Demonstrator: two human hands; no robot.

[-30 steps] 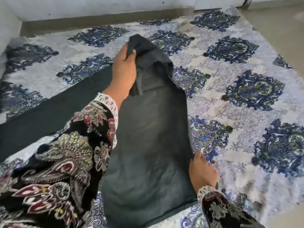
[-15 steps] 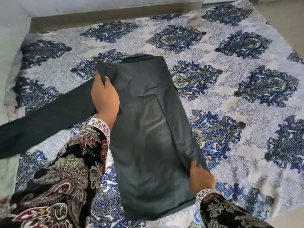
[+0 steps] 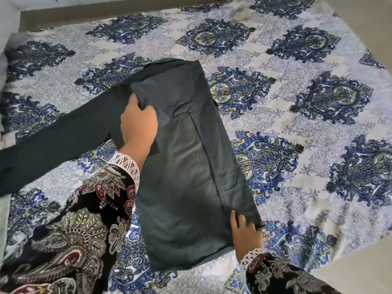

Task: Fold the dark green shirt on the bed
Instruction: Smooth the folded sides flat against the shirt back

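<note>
There, near the middle of the frame, the dark green shirt (image 3: 191,166) lay on the bed (image 3: 297,128), spread over a bedsheet printed with dark blue medallions on a pale ground. Its body made a long upright panel running from the centre down to the lower middle, with the right side already turned in, leaving a straight folded edge down that flank. One long sleeve (image 3: 53,149) stretched away from the shoulder toward the left edge of the frame, flat on the sheet.

The left hand (image 3: 137,128) was just left of centre, at the shirt's upper left shoulder. Its fingers (image 3: 146,111) were curled tight into a bunch of the cloth, the thumb on the far side, so the fabric puckered up around the knuckles. The wrist came out of a black patterned sleeve cuff (image 3: 125,166) edged with white lace.

The right hand (image 3: 246,232) was in the lower right of the frame, at the shirt's bottom right corner. Its fingers were pinched on the hem there, with the thumb lying on top of the cloth and the corner gathered slightly beneath it.

Along the top of the frame ran a tan strip of floor (image 3: 106,11) beside a white wall.
</note>
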